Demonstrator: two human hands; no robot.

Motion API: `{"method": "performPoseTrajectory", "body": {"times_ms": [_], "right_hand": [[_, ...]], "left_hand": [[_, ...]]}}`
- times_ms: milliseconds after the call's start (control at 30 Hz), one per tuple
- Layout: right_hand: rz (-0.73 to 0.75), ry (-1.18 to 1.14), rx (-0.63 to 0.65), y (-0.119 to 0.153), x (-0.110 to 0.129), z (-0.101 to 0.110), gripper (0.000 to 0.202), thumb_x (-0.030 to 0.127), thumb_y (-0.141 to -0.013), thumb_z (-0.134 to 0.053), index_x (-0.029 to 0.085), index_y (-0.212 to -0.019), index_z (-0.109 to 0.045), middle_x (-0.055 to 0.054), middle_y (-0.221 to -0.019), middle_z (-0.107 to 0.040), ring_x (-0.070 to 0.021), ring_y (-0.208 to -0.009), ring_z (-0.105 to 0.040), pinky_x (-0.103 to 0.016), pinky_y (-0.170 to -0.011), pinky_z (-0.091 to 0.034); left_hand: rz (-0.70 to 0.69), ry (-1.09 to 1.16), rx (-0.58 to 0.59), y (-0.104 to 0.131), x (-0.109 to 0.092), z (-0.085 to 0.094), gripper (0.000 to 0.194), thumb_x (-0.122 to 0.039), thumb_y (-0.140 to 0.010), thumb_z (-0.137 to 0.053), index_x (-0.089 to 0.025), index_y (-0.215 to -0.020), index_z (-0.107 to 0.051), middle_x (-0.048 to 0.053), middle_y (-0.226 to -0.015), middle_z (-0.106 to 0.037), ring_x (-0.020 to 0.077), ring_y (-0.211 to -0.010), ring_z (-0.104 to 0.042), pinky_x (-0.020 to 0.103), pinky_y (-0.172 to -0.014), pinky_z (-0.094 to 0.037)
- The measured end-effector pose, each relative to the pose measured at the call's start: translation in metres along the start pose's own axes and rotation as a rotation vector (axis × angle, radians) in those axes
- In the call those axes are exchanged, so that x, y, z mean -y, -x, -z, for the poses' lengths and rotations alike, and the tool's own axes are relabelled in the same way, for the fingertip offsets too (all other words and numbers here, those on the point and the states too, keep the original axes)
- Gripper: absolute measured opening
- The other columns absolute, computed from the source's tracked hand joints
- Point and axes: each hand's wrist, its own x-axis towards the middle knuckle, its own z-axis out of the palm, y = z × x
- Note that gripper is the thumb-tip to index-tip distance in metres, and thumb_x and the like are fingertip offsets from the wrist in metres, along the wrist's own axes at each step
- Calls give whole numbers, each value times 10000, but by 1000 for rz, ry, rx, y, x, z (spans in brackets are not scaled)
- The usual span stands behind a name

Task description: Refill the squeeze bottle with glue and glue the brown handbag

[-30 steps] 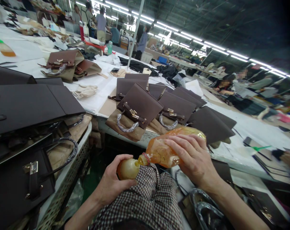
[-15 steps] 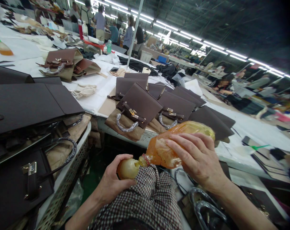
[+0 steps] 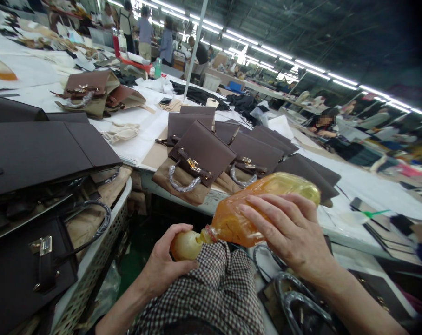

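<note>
My right hand (image 3: 291,235) grips a large plastic bottle (image 3: 242,211) of amber liquid, tipped down to the left. Its neck meets the mouth of a small round bottle (image 3: 183,245) that my left hand (image 3: 162,265) holds on my checked-trousered knee (image 3: 214,288). Amber liquid fills the small bottle. Both hands are low in the middle of the view, in front of the white worktable (image 3: 353,186).
Dark brown handbags (image 3: 204,153) lie in a row on the worktable, some on tan dust bags. More bags (image 3: 36,158) are stacked on a cart at left. Wrapped bag handles (image 3: 301,302) lie at lower right. Other people stand far behind and sit at right.
The large bottle's base has risen, so it tilts more steeply toward the small bottle. My left hand and the small bottle have stayed in place.
</note>
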Motion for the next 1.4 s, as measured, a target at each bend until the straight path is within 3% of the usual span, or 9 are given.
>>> {"method": "performPoseTrajectory", "body": {"times_ms": [333, 533, 700, 900, 1400], "right_hand": [[4, 24, -10, -4, -1, 5, 762, 37, -1054, -493, 244, -1699, -143, -114, -1322, -739, -326, -1213, -628, -538, -1021, -416], [40, 73, -21, -7, -2, 8, 734, 12, -1043, -486, 189, -1690, -188, -132, -1301, -741, -323, -1187, -629, -529, -1025, -401], [75, 113, -40, -8, -4, 8, 597, 44, -1066, -458, 150, -1637, -323, -139, -1299, -732, -317, -1169, -625, -528, -1005, -415], [100, 130, -59, -14, -4, 10, 384, 33, -1067, -455, 129, -1423, -562, -138, -1264, -735, -305, -1146, -624, -509, -982, -416], [110, 131, -41, -18, -3, 11, 393, 12, -1061, -452, 135, -1416, -567, -133, -1261, -743, -302, -1145, -630, -510, -984, -414]], "left_hand": [[2, 2, 12, -2, 0, -1, 649, -170, -735, -898, -330, -1295, -612, 15, -1396, -620, 250, -1233, -620, 407, -1095, -467], [1, 2, 13, -2, 2, -1, 653, -159, -741, -889, -323, -1304, -602, 22, -1408, -611, 251, -1245, -612, 408, -1096, -463], [0, -8, 18, -3, 6, -1, 662, -159, -737, -893, -336, -1305, -603, 9, -1407, -613, 247, -1245, -617, 396, -1084, -471], [-5, -22, 20, -2, 9, 0, 671, -139, -739, -882, -350, -1311, -602, -4, -1410, -613, 241, -1238, -623, 384, -1077, -474], [-10, -26, 19, -3, 10, 1, 662, -161, -728, -892, -337, -1300, -609, 4, -1379, -633, 245, -1223, -627, 374, -1035, -493]]}}
